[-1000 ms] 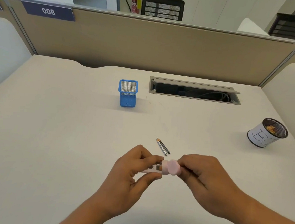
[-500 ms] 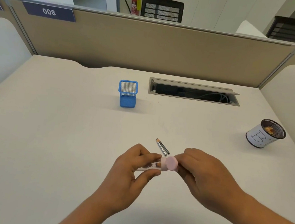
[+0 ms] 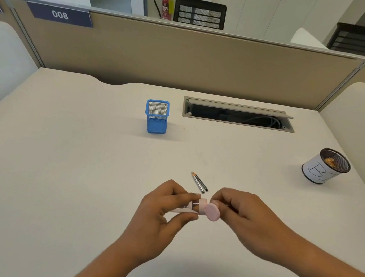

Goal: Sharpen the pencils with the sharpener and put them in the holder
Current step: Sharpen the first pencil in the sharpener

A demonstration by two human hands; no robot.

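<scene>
My left hand grips a small pink sharpener with a clear body, held just above the desk near its front. My right hand pinches the sharpener's round pink cap, which sits tilted at the sharpener's right end, slightly apart from it. Two short dark pencils lie side by side on the desk just behind my hands, tips pointing away. A blue mesh holder stands upright farther back, left of centre, with nothing visible inside.
A round black mesh cup wrapped in white paper, with shavings inside, stands at the right. An open cable slot is set in the desk behind the holder. Tan partition walls close the desk's back.
The pink cap has tilted and come away a little from the sharpener's end in my right fingers. Both hands stay in nearly the same spot.
</scene>
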